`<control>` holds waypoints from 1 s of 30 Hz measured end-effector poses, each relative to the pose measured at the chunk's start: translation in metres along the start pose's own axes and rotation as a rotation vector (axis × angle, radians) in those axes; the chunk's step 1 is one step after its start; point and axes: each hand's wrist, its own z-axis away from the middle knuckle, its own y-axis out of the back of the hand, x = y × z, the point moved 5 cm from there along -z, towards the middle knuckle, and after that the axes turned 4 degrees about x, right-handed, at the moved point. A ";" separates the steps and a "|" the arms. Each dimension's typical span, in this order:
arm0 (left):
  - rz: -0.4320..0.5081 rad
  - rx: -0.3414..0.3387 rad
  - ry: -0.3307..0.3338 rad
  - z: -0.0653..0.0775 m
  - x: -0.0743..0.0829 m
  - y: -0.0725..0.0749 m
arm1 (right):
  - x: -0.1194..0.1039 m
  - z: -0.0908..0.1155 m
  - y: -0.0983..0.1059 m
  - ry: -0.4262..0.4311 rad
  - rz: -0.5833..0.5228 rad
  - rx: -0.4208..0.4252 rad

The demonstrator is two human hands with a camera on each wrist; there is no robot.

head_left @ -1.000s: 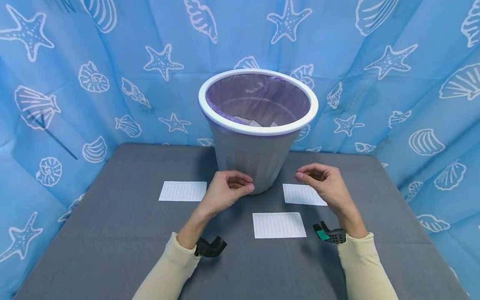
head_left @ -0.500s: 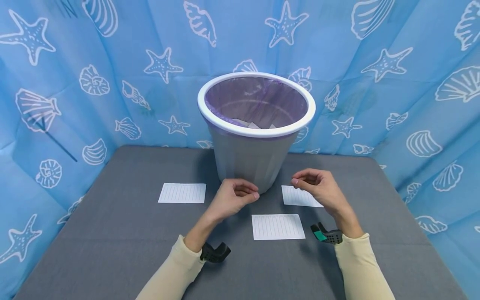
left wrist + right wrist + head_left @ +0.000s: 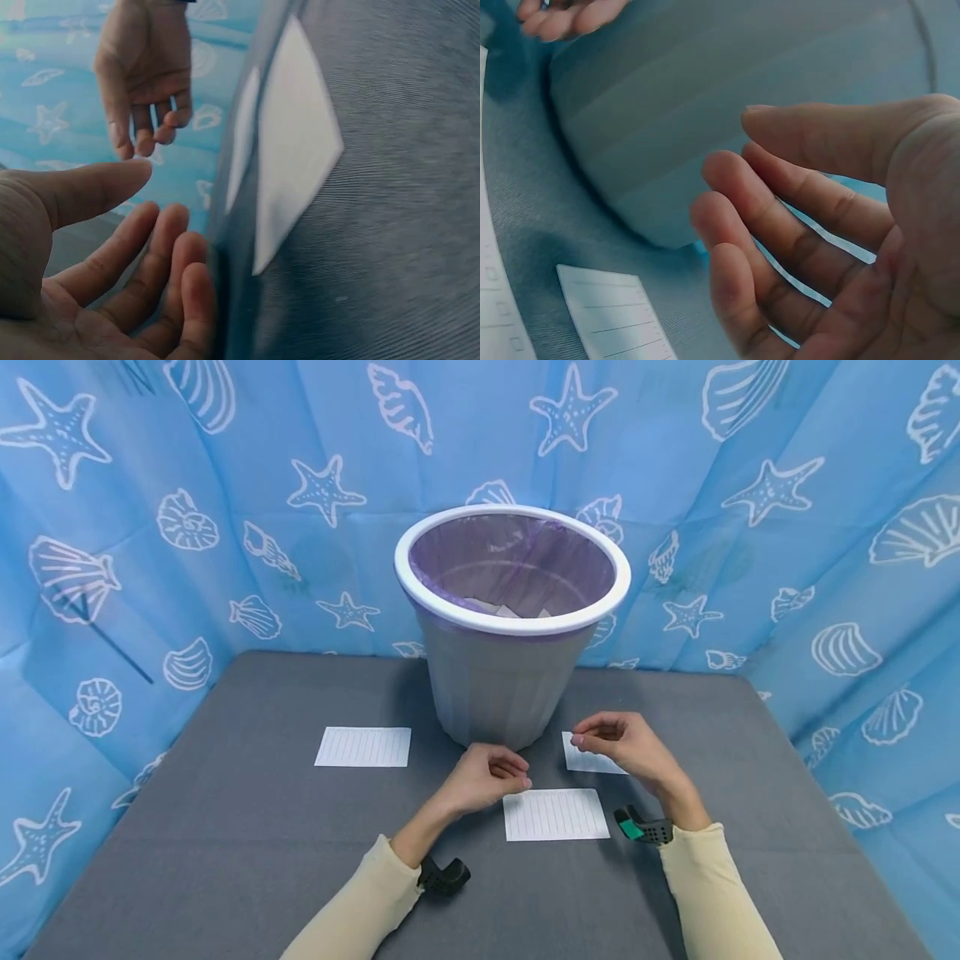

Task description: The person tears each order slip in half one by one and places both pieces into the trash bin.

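1. Cream-sleeved left hand (image 3: 483,777), below frame centre: thumb and loosely bent fingers apart, nothing held, beside the white middle card (image 3: 557,816).
2. Right hand (image 3: 626,746), right of centre, likewise parted, near the right card (image 3: 588,763).
3. Left card (image 3: 362,747) lies left of centre.
4. Grey bin (image 3: 498,689), upper centre; I see paper (image 3: 498,609) inside.

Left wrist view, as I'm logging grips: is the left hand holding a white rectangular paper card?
No, the left hand has its fingers apart from its thumb, with nothing between them.
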 end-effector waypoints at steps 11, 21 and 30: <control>-0.223 -0.080 0.032 -0.002 -0.015 -0.015 | 0.011 -0.006 -0.008 -0.036 0.013 -0.055; -0.325 -0.052 0.011 -0.001 -0.018 -0.018 | 0.006 -0.003 -0.011 -0.030 0.008 -0.086; -0.377 -0.040 0.015 0.000 -0.015 -0.022 | 0.009 -0.004 -0.016 -0.035 0.008 -0.115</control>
